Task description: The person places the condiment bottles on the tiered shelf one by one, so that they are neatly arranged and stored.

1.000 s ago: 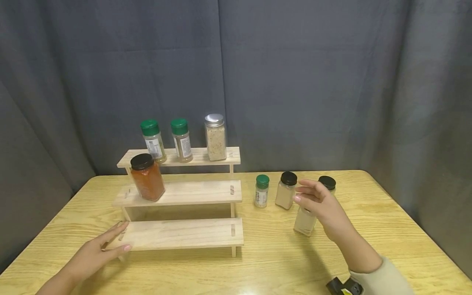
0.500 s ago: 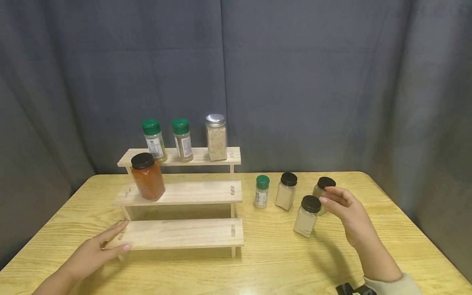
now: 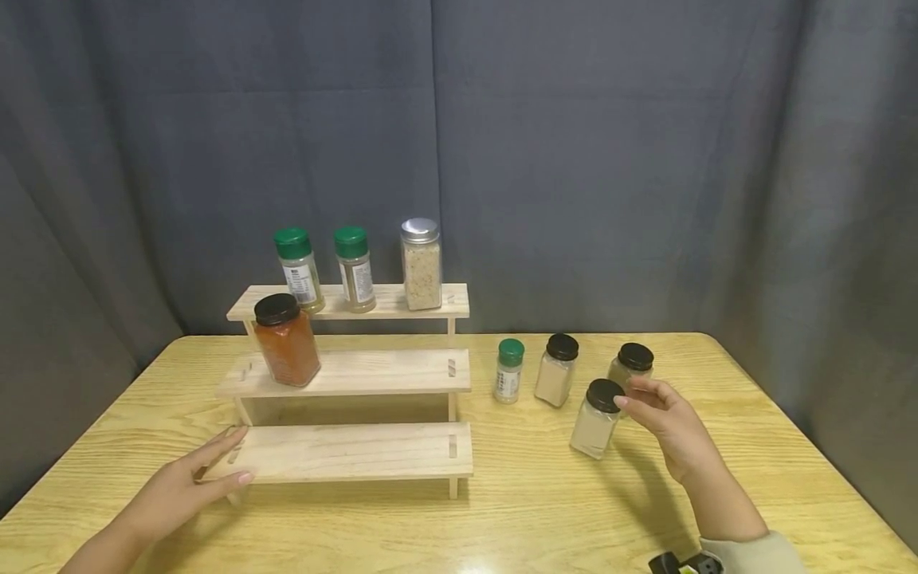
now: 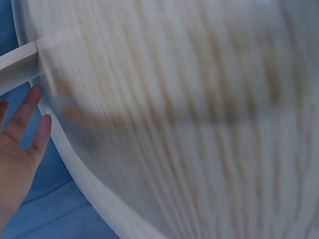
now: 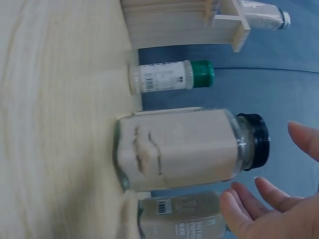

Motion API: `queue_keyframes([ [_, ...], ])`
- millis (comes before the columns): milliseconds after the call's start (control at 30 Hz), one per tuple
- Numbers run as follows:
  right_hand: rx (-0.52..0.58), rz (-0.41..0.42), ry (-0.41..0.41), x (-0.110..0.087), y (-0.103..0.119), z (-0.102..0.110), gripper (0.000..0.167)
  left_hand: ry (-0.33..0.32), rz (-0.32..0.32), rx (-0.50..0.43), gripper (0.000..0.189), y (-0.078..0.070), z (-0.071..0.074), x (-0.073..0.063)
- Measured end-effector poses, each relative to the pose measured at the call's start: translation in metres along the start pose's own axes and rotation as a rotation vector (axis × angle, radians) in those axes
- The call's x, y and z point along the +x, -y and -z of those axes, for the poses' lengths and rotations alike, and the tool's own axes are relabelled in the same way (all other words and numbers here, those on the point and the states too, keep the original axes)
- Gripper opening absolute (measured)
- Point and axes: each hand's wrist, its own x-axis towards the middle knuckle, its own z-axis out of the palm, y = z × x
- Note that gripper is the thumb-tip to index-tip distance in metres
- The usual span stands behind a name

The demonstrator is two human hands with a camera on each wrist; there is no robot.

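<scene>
In the head view my left hand (image 3: 168,494) rests at the left end of the bottom tier of a three-tier wooden rack (image 3: 344,456). Its fingers are stretched along that end and hold nothing. At the right, my right hand (image 3: 674,426) is held with relaxed fingers just beside the black lid of a square glass jar of pale powder (image 3: 594,429). The right wrist view shows a gap between thumb and fingers, with the jar's lid in front of them. Behind this hand is another black-lidded jar (image 3: 634,359), partly hidden by the fingers.
A third black-lidded jar (image 3: 555,379) and a small green-capped spice bottle (image 3: 508,375) stand between rack and right hand. An orange-red spice jar (image 3: 288,351) is on the middle tier. Two green-capped bottles and a silver-lidded jar (image 3: 421,271) line the top tier.
My right hand has moved rightward from in front of the pale powder jar, uncovering its lid, then come slightly back toward it. The left hand stays at the rack's end.
</scene>
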Motion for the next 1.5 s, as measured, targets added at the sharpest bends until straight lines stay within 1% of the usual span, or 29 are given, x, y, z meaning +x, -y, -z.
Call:
queue_keyframes([
  [67,-0.019,-0.007,0.001,0.001,-0.002,-0.001,0.063,-0.002,0.007,-0.002,0.067,0.000,-0.001,-0.001],
  [300,-0.040,-0.012,0.008,0.005,-0.009,-0.004,0.060,-0.018,-0.009,-0.021,0.066,-0.002,0.000,0.000],
  [433,-0.041,0.010,0.021,0.009,-0.015,-0.006,0.061,-0.024,-0.015,-0.021,0.067,-0.002,0.001,-0.001],
  [533,-0.027,0.031,0.020,0.013,-0.021,-0.006,0.057,-0.024,-0.020,-0.027,0.067,0.000,0.001,-0.001],
  [633,-0.045,0.045,0.032,0.014,-0.024,-0.006,0.057,-0.027,-0.028,-0.034,0.067,0.000,0.000,-0.002],
  [767,-0.118,0.053,0.065,0.014,-0.018,-0.008,0.064,-0.023,-0.022,-0.040,0.067,0.000,0.000,-0.002],
  [833,-0.150,0.054,0.073,0.013,-0.016,-0.010,0.064,-0.022,-0.015,-0.035,0.068,0.000,0.000,-0.002],
  [1000,-0.170,0.054,0.069,0.013,-0.015,-0.012,0.061,-0.025,-0.014,-0.023,0.067,-0.001,0.000,-0.002],
  [1200,-0.194,0.068,0.070,0.013,-0.014,-0.012,0.061,-0.019,-0.015,-0.046,0.067,-0.002,0.001,-0.002],
  [1400,-0.188,0.088,0.051,0.014,-0.017,-0.010,0.061,-0.020,-0.001,-0.053,0.068,-0.002,0.001,-0.001],
  [1500,-0.206,0.083,0.039,0.016,-0.018,-0.011,0.061,-0.025,-0.012,-0.043,0.067,-0.001,0.002,-0.002],
])
